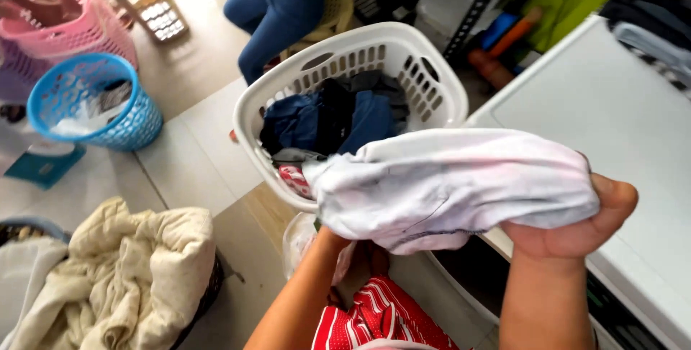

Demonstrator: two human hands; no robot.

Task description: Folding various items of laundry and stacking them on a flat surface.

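Note:
A white, faintly stained garment (446,184) stretches between my two hands at chest height. My right hand (583,224) grips its right end, thumb up. My left hand is hidden inside or behind the garment's left end; only the forearm (302,292) shows. Behind the garment stands a white laundry basket (374,47) with dark blue and black clothes (338,116) inside. A red and white striped cloth (374,317) lies below my arms.
A white machine top (619,127) runs along the right. A cream quilt (122,271) fills a dark basket at lower left. A blue basket (93,101) and pink basket (65,22) stand at upper left. A seated person in blue (277,4) is behind the white basket.

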